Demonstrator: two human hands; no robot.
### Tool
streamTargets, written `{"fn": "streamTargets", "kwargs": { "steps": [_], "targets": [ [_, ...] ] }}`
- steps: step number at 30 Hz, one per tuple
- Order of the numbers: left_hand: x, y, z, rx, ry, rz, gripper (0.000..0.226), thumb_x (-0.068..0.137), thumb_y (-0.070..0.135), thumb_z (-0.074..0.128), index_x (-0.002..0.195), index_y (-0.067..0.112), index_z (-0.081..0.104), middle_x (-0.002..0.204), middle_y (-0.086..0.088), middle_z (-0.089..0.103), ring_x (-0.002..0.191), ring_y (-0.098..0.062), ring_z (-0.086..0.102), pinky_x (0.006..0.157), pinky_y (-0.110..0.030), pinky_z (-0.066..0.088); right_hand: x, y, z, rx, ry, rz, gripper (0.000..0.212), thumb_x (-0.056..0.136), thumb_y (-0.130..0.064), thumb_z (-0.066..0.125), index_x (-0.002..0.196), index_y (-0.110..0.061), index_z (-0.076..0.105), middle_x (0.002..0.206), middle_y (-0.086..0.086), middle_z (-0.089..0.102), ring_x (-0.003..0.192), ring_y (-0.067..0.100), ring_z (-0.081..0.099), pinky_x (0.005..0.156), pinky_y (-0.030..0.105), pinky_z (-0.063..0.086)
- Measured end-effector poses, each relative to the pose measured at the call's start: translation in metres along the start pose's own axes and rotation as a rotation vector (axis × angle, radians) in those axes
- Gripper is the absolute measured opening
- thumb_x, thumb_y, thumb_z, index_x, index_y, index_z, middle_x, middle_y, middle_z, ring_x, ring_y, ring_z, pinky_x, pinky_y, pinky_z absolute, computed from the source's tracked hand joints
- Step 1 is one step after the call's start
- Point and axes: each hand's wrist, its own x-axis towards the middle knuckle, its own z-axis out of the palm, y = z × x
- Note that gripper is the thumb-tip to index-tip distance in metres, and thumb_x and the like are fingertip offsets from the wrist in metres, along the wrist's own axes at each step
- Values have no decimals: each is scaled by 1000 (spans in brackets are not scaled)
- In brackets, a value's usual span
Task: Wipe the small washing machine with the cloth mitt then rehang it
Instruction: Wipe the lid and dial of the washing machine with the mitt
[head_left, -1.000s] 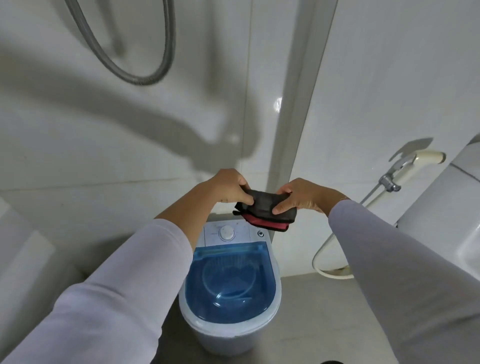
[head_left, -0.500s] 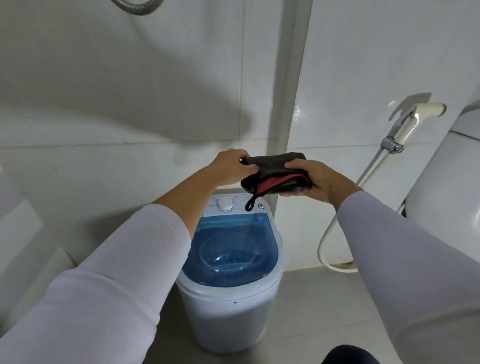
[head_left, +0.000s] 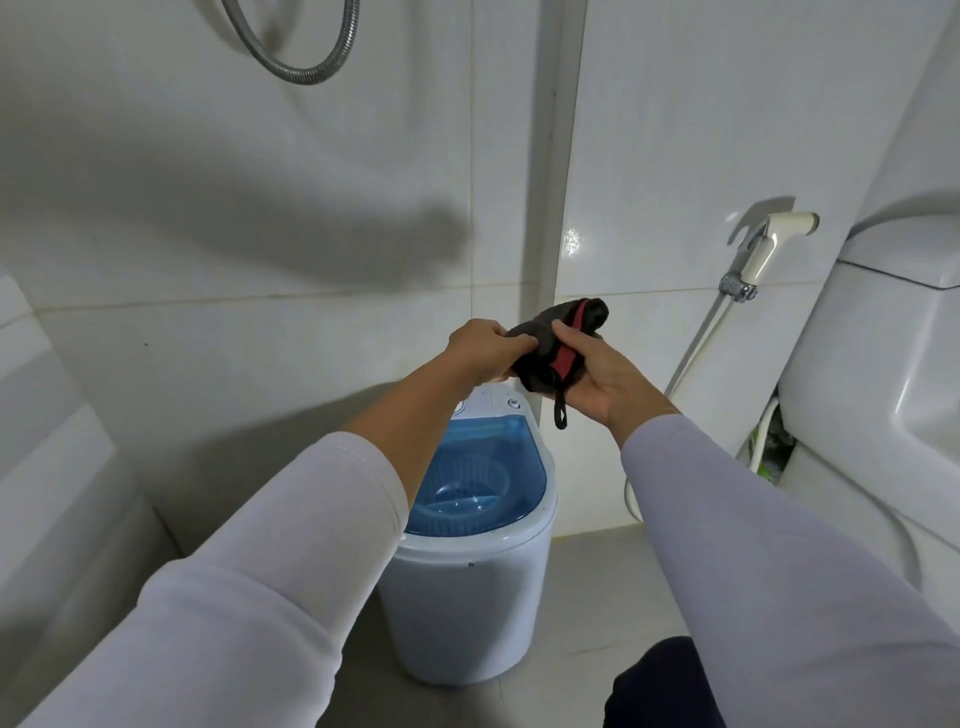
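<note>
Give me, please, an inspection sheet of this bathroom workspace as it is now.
Surface: grey floor, bare where visible.
Job's things: small washing machine, blue lid closed; dark cloth mitt with red trim, held above it.
Clutter: nothing seen.
Grippers: left hand and right hand both grip the mitt.
Cables: shower hose; bidet sprayer with hose.
Surroundings: white tiled walls; toilet at right.

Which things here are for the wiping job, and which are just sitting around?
For the job: cloth mitt, held by left hand and right hand; small washing machine.

Just there: bidet sprayer, toilet, shower hose.
</note>
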Motion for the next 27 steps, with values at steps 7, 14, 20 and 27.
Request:
{"fn": "streamTargets", "kwargs": {
  "steps": [7,14,20,27],
  "targets": [
    [10,-12,-10,136,-17,-31,36,90,42,54,101,9,60,110,-5,67,95,-20,67,78,-27,48,12,-9,-28,-41,169,-7,39,87,-15,63,122,-15,47,123,15,61,93,29,65,71,43,57],
    [26,-71,-13,801,-113,-124,19,88,30,54,88,11,60,86,-4,53,81,-21,46,57,-25,31,41,-4,-52,-270,150,104,36,84,-4,64,113,-15,45,96,11,63,82,25,65,63,37,61],
    [61,-110,-5,817,-131,-246,49,87,31,58,131,11,49,116,-6,59,90,-17,46,76,-25,36,87,11,-58,-901,305,47,39,79,-7,63,117,-7,54,114,16,62,102,31,59,98,43,48],
    [90,-131,12,910,-175,-256,54,86,47,58,116,2,54,111,-11,59,96,-24,57,75,-27,43,125,34,-37,-1434,252,-13,27,86,-10,52,111,-2,57,107,17,62,107,33,57,78,29,41]
  ]
}}
